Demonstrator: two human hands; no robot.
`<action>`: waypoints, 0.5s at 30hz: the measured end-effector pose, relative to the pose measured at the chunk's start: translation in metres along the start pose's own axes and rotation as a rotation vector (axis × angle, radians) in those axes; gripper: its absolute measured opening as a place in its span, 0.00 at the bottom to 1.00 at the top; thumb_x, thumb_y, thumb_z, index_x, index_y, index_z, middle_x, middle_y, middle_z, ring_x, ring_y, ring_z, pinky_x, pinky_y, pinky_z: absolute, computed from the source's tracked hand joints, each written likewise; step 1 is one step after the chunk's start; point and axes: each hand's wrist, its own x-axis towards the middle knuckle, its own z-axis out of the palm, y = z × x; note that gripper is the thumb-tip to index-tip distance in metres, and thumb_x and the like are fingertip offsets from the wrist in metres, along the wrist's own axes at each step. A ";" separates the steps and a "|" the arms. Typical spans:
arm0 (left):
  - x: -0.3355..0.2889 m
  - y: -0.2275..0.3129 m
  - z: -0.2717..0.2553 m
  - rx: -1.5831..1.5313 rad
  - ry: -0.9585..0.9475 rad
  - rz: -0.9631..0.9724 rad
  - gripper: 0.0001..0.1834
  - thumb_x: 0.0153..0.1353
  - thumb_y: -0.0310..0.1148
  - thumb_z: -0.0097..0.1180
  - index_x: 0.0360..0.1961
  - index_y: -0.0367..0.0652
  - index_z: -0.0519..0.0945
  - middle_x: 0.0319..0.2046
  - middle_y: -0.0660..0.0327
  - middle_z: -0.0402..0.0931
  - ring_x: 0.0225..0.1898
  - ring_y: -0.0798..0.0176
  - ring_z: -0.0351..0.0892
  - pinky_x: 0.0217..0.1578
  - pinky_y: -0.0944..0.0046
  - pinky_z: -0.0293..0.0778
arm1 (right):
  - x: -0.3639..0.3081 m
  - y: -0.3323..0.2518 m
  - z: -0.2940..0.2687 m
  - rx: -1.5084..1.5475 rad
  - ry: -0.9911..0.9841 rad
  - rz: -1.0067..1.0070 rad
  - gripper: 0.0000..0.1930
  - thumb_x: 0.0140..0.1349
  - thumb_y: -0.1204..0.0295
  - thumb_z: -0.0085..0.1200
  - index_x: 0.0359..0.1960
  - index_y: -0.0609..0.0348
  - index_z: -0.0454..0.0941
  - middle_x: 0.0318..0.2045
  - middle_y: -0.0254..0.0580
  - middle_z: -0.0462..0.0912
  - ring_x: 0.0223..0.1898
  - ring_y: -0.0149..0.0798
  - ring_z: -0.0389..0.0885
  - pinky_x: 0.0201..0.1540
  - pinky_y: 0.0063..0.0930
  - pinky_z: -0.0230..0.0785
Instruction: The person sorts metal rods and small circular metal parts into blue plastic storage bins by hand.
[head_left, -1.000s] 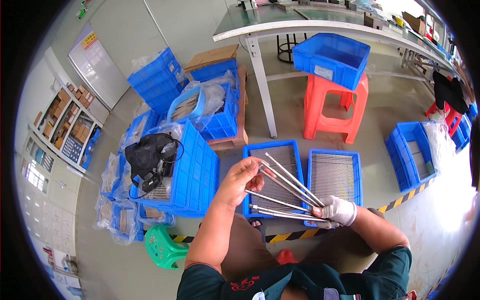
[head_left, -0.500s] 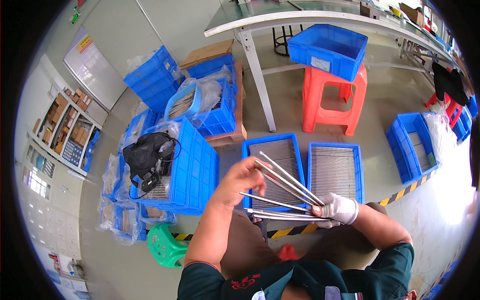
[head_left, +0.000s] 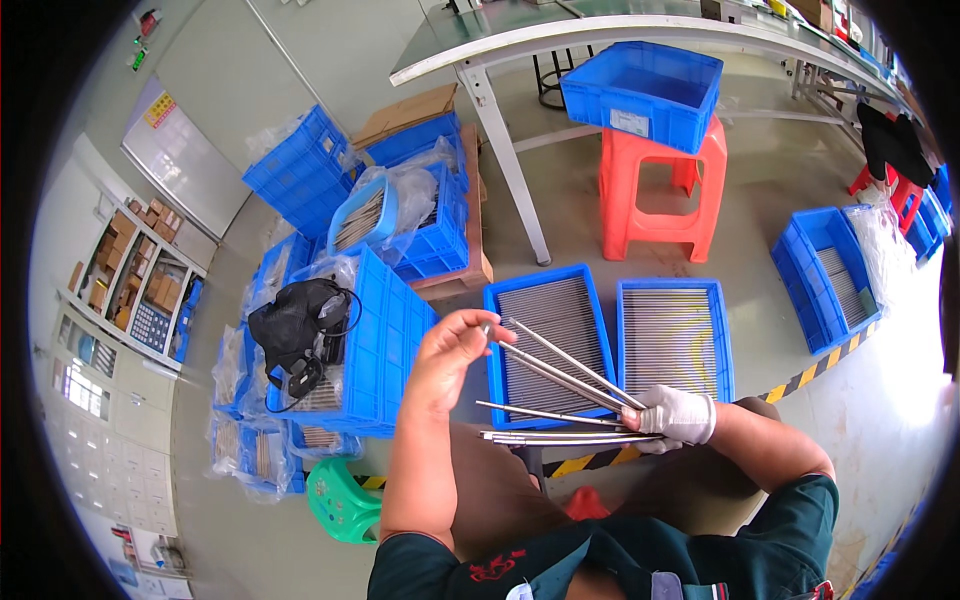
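My right hand, in a whitish glove with bare fingertips showing, is closed round one end of several thin metal rods. They fan out leftward over my lap, some slanting up and others nearly level. My bare left hand is raised near the upper rods' free ends, thumb and fingers pinched together. A small greyish bit shows at its fingertips; whether it is a rod's end I cannot make out. Just beyond the hands, a blue crate and a second blue crate hold neat rows of similar rods.
Stacked blue crates with a black bag stand at left, beside a green stool. A red stool carries a blue bin before a workbench. Another rod crate lies right.
My left hand has drawn back up and left from the rods, and its fingers have come together in a pinch. The right hand keeps its hold on the fanned rods.
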 end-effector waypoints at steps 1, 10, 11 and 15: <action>-0.001 0.000 0.001 -0.041 -0.043 -0.019 0.19 0.58 0.41 0.57 0.45 0.39 0.74 0.36 0.55 0.79 0.41 0.63 0.77 0.42 0.69 0.66 | 0.002 0.000 0.000 -0.049 0.012 -0.004 0.21 0.63 0.50 0.47 0.30 0.57 0.75 0.11 0.29 0.68 0.11 0.22 0.62 0.13 0.18 0.51; -0.005 -0.002 -0.003 0.018 -0.120 -0.034 0.19 0.56 0.44 0.60 0.41 0.41 0.75 0.38 0.53 0.79 0.44 0.61 0.77 0.45 0.65 0.66 | 0.003 0.000 0.002 -0.184 0.087 0.017 0.25 0.63 0.47 0.43 0.30 0.58 0.76 0.11 0.29 0.69 0.11 0.23 0.65 0.14 0.18 0.55; -0.005 -0.002 -0.003 0.016 -0.118 -0.037 0.19 0.56 0.44 0.60 0.41 0.41 0.75 0.38 0.53 0.79 0.44 0.61 0.77 0.45 0.65 0.66 | 0.001 -0.005 0.004 -0.231 0.104 0.023 0.25 0.63 0.47 0.43 0.30 0.59 0.76 0.11 0.29 0.70 0.12 0.24 0.66 0.15 0.18 0.56; -0.005 0.001 -0.005 0.010 -0.154 0.000 0.15 0.56 0.33 0.61 0.42 0.39 0.75 0.40 0.53 0.79 0.42 0.67 0.76 0.45 0.71 0.68 | 0.002 -0.007 0.003 -0.321 0.134 0.027 0.25 0.64 0.47 0.43 0.29 0.60 0.76 0.12 0.31 0.70 0.13 0.26 0.68 0.16 0.20 0.60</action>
